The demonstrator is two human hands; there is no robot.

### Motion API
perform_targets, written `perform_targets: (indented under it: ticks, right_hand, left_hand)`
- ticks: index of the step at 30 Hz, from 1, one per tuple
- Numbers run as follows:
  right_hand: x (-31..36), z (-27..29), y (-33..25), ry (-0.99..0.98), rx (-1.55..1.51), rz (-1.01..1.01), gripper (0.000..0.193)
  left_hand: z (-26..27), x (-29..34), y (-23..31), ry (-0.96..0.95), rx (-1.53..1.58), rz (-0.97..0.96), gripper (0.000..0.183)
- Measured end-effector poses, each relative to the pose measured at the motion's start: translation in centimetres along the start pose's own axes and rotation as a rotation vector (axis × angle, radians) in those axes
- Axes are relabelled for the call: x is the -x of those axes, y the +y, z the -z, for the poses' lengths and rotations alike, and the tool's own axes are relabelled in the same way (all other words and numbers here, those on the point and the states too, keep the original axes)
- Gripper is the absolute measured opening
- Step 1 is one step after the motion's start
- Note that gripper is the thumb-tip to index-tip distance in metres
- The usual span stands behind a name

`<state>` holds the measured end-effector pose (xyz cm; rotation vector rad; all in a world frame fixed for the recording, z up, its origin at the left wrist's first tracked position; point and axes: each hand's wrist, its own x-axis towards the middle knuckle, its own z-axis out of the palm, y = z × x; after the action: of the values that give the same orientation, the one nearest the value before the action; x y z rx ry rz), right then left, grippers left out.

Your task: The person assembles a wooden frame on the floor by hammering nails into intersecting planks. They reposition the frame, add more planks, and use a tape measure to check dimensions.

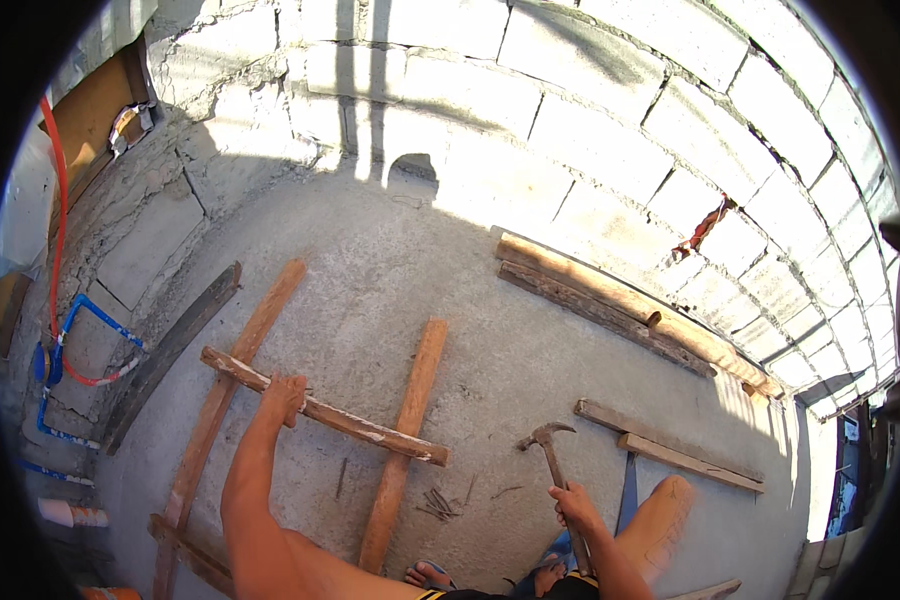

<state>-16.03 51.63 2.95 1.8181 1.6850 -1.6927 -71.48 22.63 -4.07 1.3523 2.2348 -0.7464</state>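
Note:
My left hand (286,399) is closed round a short wooden crosspiece (365,428) streaked with white. This crosspiece lies across two longer boards, a left board (215,415) and a right board (410,425), on the concrete floor. In my right hand (574,504) is a claw hammer (548,445), gripped by its handle, with its head raised off to the right of the right board. A small pile of nails (437,505) lies on the floor between the right board and the hammer. Nearer me, a second crosspiece (192,556) sits over the left board's lower end.
Long timbers (610,310) lie along the block wall (590,150). Shorter wood pieces (685,458) lie at right, beside a narrow blue-grey blade-like thing (628,495). A dark plank (175,355) and blue pipes (65,335) with a red hose (60,180) are at left.

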Motion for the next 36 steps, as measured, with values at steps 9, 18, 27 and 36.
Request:
perform_targets:
  ticks: [9,18,27,36]
  right_hand:
    - [-1.4,1.2,-1.9,-0.027,0.040,-0.168,0.029]
    - [-1.4,0.1,-3.1,0.072,0.183,-0.202,0.026]
    - [-2.1,-1.0,-1.6,0.094,0.122,-0.219,0.030]
    - [0.1,-6.5,-2.4,0.193,0.254,0.129,0.023]
  left_hand:
    - [-1.8,7.3,-0.2,0.399,0.550,0.017,0.067]
    - [-11.4,5.9,2.3,0.515,0.959,0.682,0.054]
    - [-12.2,6.5,1.6,0.574,0.954,0.607,0.056]
    - [0.3,5.2,-3.4,0.623,1.350,0.594,0.026]
